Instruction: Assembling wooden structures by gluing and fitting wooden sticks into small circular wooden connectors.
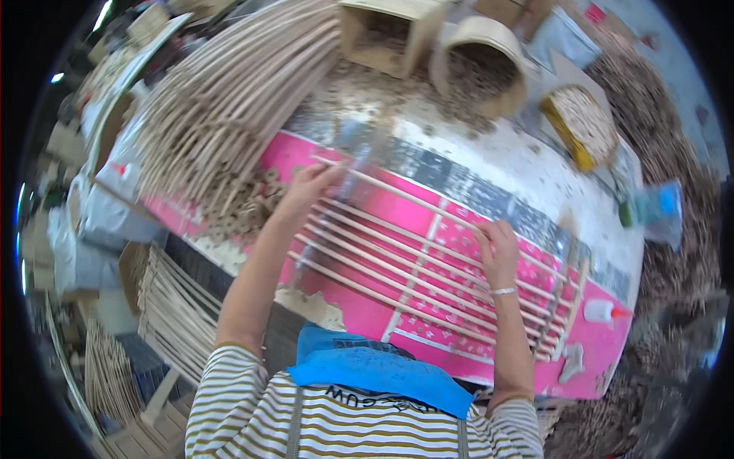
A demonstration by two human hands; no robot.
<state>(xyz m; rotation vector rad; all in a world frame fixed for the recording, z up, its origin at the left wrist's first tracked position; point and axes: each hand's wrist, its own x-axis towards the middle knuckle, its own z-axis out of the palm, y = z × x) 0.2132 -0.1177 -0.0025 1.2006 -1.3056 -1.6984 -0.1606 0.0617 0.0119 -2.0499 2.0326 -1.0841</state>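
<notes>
Several thin wooden rods lie side by side across a pink patterned sheet, slanting down to the right. Their right ends meet a short wooden crosspiece. The farthest wooden rod is pinched near its left end by my left hand. Farther along that same rod, the closed fingers of my right hand grip it. A narrow metal-looking bar crosses beneath the left part of the rods; a similar bar crosses near their right ends. Fingertips of both hands are partly hidden and slightly blurred.
A large bundle of rods covers the table's far left, with small wooden rings beside it. At the back stand a wooden box and a round container of small brown pieces. A glue bottle lies at right.
</notes>
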